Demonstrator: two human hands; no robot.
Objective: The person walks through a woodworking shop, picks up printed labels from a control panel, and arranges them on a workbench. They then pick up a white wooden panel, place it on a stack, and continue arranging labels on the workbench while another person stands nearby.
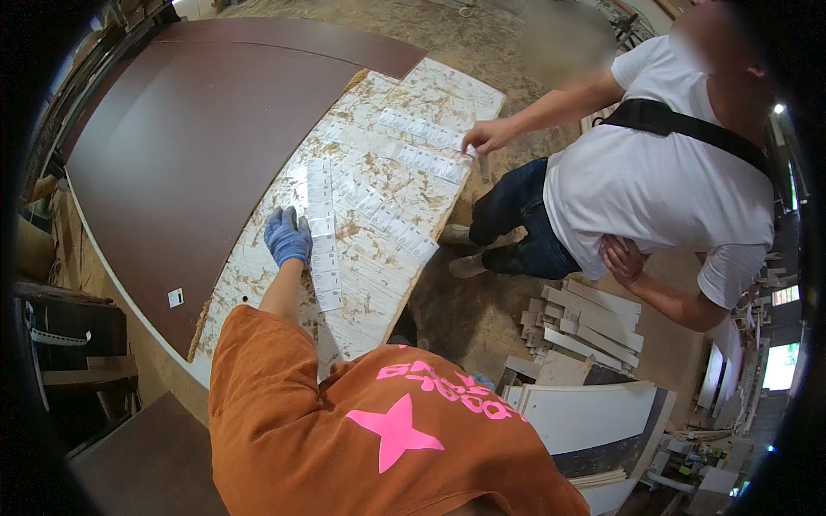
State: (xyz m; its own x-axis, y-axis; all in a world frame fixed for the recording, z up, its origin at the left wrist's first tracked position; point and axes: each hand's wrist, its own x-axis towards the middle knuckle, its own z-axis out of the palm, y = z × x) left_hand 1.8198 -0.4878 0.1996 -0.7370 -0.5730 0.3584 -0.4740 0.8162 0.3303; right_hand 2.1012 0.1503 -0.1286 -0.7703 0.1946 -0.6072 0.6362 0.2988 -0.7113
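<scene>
Head view, and the big brown panel [189, 129] takes up most of what I see, lying over the left part of the scuffed white board [370, 301]. Off the board's right edge stands a co-worker in a white shirt [637, 185], leaning over it. Below the board's near edge, the person's orange shirt [284, 404] fills the foreground.

Printed label strips are what is being handled, all on the white board: a near-to-far strip [321, 236] left of its middle, a slanting strip [385, 213] right of that, and two shorter strips [425, 131] toward its far right corner.

Beside the near-to-far strip's left edge rests the gloved left hand [288, 238], fingers slightly apart, nothing visibly gripped; whether it touches the paper I can't tell. The co-worker's hand [488, 136] is at the end of the farthest strip, on the board's right edge. A scrap of blue glove [483, 381] off the board's near right side is probably the right hand, its fingers hidden.

I'd judge this a moment of handling the strips; moving the nearest one would call for getting fingertips under its edge.

Smallest is a white label [175, 297], left of the board on the brown panel.
</scene>
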